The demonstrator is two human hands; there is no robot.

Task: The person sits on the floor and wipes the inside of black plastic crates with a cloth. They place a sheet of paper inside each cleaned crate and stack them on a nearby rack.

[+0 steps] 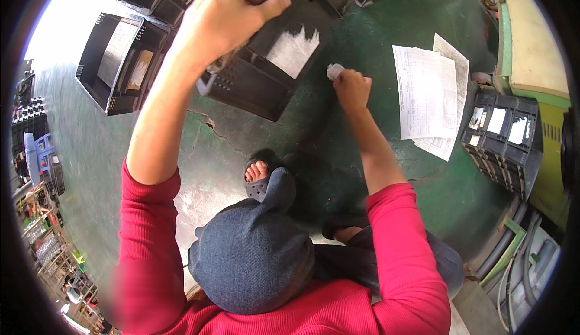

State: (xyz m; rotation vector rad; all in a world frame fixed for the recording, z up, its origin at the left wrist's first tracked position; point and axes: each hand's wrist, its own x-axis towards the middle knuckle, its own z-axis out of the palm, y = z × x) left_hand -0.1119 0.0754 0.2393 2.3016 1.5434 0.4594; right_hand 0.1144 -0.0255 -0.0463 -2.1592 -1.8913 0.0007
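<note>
My left hand is at the left edge of a tilted black plastic crate, fingers curled over it and thumb stretched out to the right; the fingertips are hidden. Inside the crate, a torn white paper label with ragged edges clings to the dark surface. Right of the crate, my right hand pinches a small crumpled scrap of white paper above the green floor.
Printed paper sheets lie overlapping on the floor to the right. Beyond them stands another black crate beside a green and cream machine. A black crate with labels lies at far left, and several more crates line the back.
</note>
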